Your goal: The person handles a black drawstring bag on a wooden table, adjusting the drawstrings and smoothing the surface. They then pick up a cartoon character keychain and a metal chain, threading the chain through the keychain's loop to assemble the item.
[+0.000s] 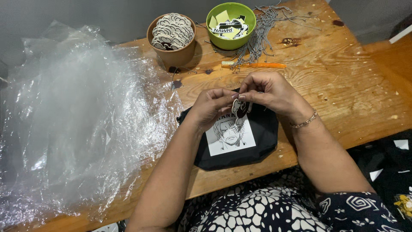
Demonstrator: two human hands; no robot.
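My left hand (211,105) and my right hand (269,91) meet above a black pouch (262,141) that lies on the wooden table (343,86). The pouch bears a white square print of a drawn face. Between the fingertips of both hands hangs a small black-and-white charm (240,109), pinched at its top edge. My right wrist wears a thin bracelet (304,123). The fingers cover the top of the charm, so any chain on it is hidden.
A brown pot (173,55) full of similar charms and a green bowl (230,41) with paper tags stand at the far edge. Several ball chains (264,30) lie beside the bowl, an orange tool (257,65) in front. Crumpled clear plastic (73,120) fills the left side.
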